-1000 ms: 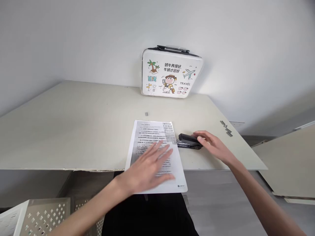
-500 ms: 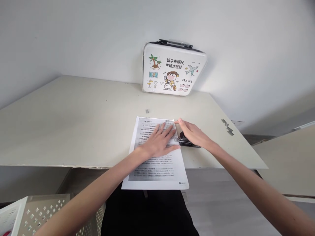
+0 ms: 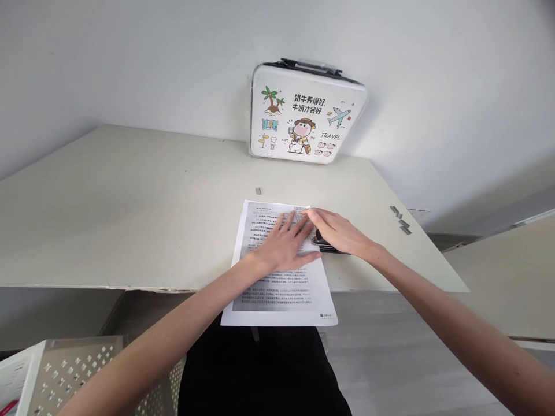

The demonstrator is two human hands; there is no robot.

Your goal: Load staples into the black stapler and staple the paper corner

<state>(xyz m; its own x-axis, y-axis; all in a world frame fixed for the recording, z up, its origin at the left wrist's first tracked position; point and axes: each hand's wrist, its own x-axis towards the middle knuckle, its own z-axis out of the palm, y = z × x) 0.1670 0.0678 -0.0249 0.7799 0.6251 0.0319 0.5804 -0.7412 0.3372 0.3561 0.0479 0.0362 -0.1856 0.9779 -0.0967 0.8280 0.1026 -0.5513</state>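
Note:
My left hand (image 3: 288,242) lies flat, fingers spread, on a printed sheet of paper (image 3: 277,303) that hangs a little over the table's front edge. At the sheet's upper right corner, my right hand (image 3: 336,231) has its fingers closed on the paper, where a bit of the edge looks lifted. Partly hidden beneath that hand is a black stapler (image 3: 332,248), lying along the sheet's right edge.
A white cartoon-printed case (image 3: 306,115) stands against the wall. One small grey staple strip (image 3: 259,190) lies behind the sheet, and several more staple strips (image 3: 401,219) lie at the right. A perforated basket (image 3: 73,370) sits at lower left.
My right hand's fingers have moved left over the paper's upper right corner. My left hand stays spread on the sheet. The whole view has shifted slightly.

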